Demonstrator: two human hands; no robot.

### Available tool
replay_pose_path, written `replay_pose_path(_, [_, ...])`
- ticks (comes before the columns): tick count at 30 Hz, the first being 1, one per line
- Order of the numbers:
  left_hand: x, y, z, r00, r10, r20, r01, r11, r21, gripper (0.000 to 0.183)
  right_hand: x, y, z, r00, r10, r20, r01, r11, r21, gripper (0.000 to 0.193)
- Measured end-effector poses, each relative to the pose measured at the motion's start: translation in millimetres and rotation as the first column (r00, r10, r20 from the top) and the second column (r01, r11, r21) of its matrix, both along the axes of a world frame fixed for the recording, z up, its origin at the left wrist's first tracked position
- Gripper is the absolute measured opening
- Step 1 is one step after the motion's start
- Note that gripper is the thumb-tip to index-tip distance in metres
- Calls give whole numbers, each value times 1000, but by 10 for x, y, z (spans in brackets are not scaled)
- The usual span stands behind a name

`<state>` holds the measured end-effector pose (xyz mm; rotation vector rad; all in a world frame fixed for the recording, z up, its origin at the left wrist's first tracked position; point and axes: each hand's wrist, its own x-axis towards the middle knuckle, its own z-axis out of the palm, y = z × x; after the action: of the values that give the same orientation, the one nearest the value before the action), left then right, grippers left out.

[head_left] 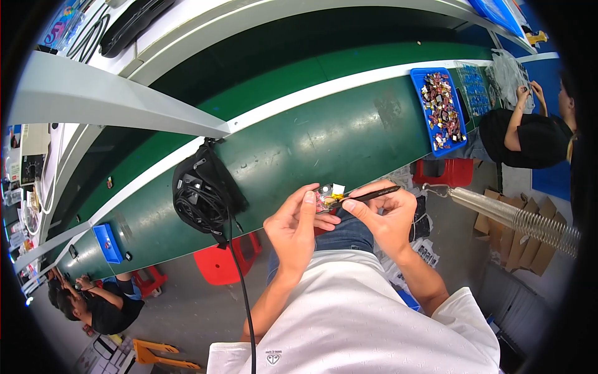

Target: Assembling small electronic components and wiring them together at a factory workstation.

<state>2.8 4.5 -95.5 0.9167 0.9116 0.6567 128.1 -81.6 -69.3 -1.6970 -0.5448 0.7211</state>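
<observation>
Over the near edge of the green workbench [299, 140], both hands meet in front of my body. My left hand [293, 224] pinches a small electronic assembly [323, 196] with clear, red and dark parts. A little white and yellow piece [337, 191] shows at its right side. My right hand [389, 218] is closed on slim black tweezers [379, 192], whose narrow end points left at the assembly. The tips are too small to tell whether they touch it. Fingers partly cover the assembly.
A black bag [198, 193] with a trailing cable [240, 274] lies left on the bench. A blue tray [431, 140] of small parts stands at right, near a seated person [529, 137]. A metal spring [517, 218] hangs right of my hands; red stools [218, 265] stand below.
</observation>
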Motion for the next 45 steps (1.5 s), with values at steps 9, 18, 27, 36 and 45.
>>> replay_pose_path(9, [8,11,4,1000,-25,5,25,1000,1,28,55,-8,-76,994,14,-107,-11,1000,25,14])
replay_pose_path(18, [33,14,31,1000,6,-4,-6,997,-73,27,-40,-8,-107,1000,-26,11,26,998,56,12])
replay_pose_path(27, [-10,65,37,997,-69,27,71,993,-90,30,56,5,-199,974,-26,-227,57,990,132,13])
replay_pose_path(36, [-43,114,-19,987,-148,60,152,986,-68,27,142,75,-27,845,-67,-530,72,997,-12,9])
replay_pose_path(45, [-36,5,-61,975,-145,167,128,986,108,17,133,74,-70,783,-65,-619,89,996,8,9])
